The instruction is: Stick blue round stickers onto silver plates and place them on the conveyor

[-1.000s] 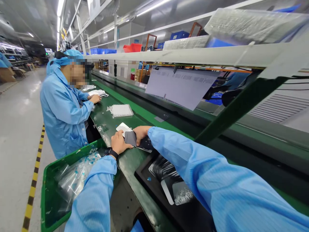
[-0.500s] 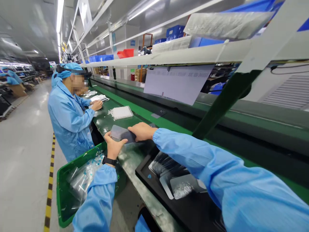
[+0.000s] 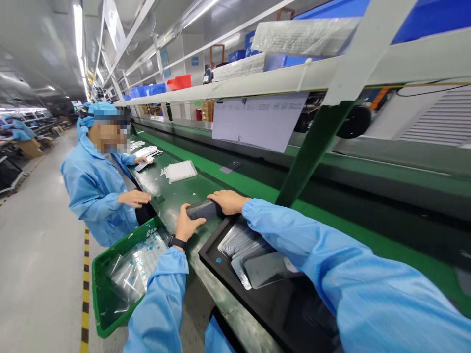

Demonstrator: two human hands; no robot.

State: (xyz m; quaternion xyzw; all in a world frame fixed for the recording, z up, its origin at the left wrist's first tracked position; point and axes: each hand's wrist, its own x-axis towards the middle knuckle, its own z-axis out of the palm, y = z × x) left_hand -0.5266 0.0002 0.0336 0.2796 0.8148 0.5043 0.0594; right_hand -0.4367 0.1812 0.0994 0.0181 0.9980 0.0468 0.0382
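A dark, glossy flat panel (image 3: 204, 210) is held up over the green bench by both my hands. My left hand (image 3: 187, 224) grips its left end, thumb on the near side and fingers at the far edge. My right hand (image 3: 228, 201) pinches its right end. Below my right forearm lies a black tray (image 3: 221, 267) with a fanned row of thin clear panels (image 3: 239, 240) and a larger rounded panel (image 3: 263, 270) on top. Part of the tray is hidden by my right sleeve.
A green bin (image 3: 98, 294) with clear plastic stands left of the bench. A white tray (image 3: 182, 170) with small white pieces lies further along. A co-worker (image 3: 95, 181) in blue sits beyond. A slanted green post (image 3: 312, 157) rises at right.
The panel in my hands has tilted and now looks darker and narrower. The co-worker's near hand has moved away from the papers toward the bench edge. The whole view has shifted slightly.
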